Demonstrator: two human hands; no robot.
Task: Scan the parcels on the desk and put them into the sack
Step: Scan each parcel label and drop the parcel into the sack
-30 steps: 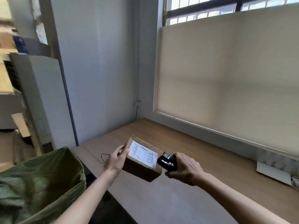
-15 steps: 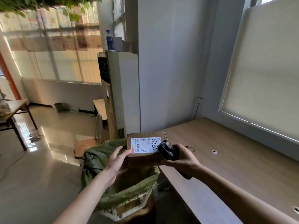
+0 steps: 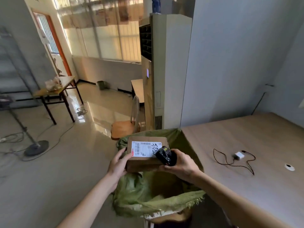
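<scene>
Parcel (image 3: pixel 144 155) (label up) apparently held over sack (image 3: pixel 148 199) by both hands.

The parcel (image 3: pixel 144 163) is showing plain brown cardboard, with a white label (image 3: pixel 145 149) carrying black barcode stripes, a red edge and black handwritten digits. The scanner (image 3: pixel 165 156) in the right hand (image 3: pixel 180 167) is looking glossy black. The sack (image 3: pixel 148 198) is showing a woven olive green with frayed paler edges. The worktop (image 3: pixel 256 162) is showing pale brown wood grain, a black cable (image 3: pixel 230 163) and a white plug (image 3: pixel 239 156) lying on it. The chair (image 3: pixel 125 127) seat is glowing orange-brown.
</scene>
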